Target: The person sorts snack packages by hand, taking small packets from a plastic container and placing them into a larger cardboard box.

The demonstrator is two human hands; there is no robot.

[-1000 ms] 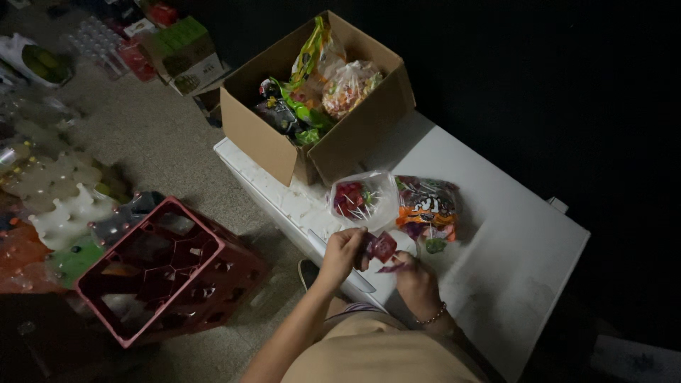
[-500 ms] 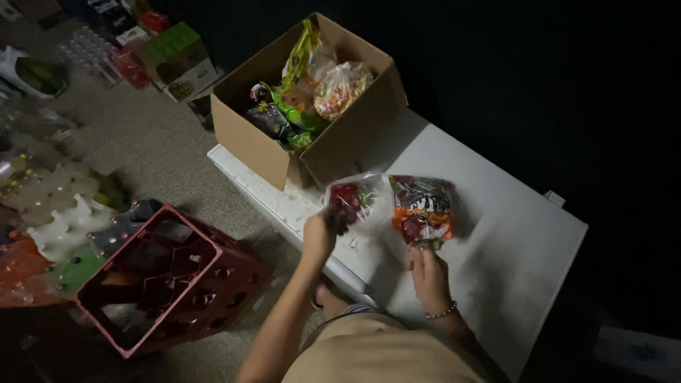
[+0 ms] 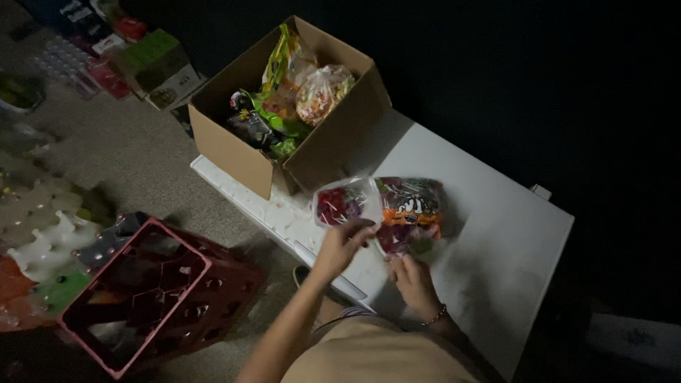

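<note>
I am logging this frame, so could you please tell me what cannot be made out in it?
Head view only:
- Contents of the clear bag under the left hand: a red blur, too dim.
- Right hand: fingertips hidden against the printed bag.
- Cardboard box: lower packets hidden by its walls and the top ones.
- Red crate: inside too dark.
- Floor items at the left edge: cut off.

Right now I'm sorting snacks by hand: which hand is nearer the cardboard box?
Left. The left hand is at the clear bag just below the cardboard box; the right hand sits lower, farther off.
</note>
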